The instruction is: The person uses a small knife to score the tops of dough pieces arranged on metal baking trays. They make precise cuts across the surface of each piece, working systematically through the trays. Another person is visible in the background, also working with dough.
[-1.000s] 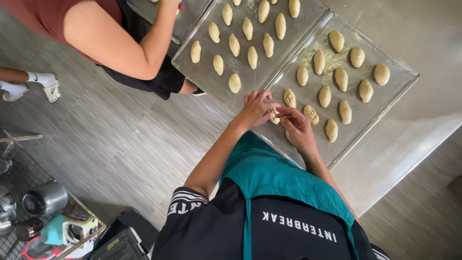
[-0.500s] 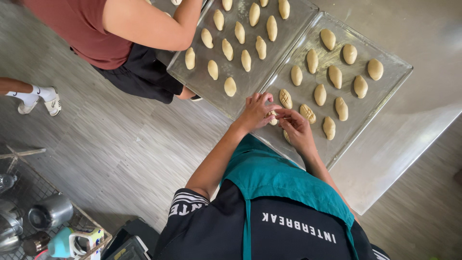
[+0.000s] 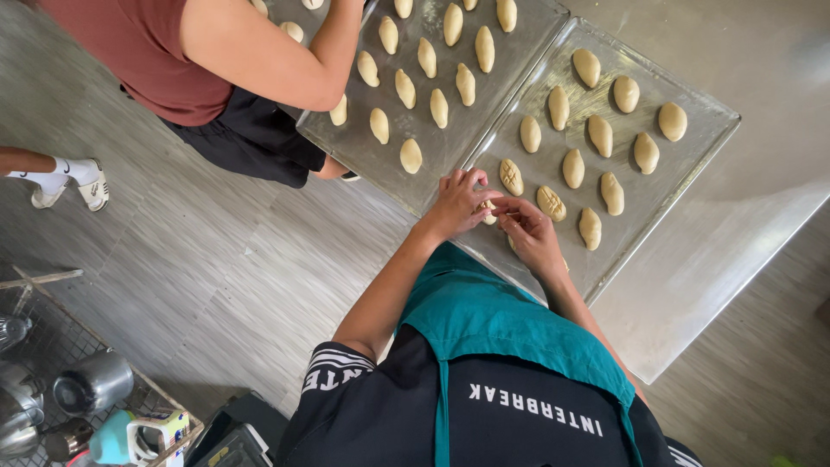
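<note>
Both hands — left hand (image 3: pixel 456 203), right hand (image 3: pixel 529 232) — pinch shut on a small dough piece (image 3: pixel 489 210) at the baking tray (image 3: pixel 696 160)'s near edge; soft, light, easily dented — hold its sides.

Teal apron over black short-sleeved shirt, white-striped sleeve cuff, white lettering across the front, bare forearms

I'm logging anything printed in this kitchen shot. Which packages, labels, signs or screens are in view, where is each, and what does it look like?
Carton-like package: bottom left, on the wire rack beside metal pots; boxy, white with yellow and green print.
Printed lettering: across the black shirt under the teal apron, bottom centre; white block letters.
No signs or screens show.
</note>
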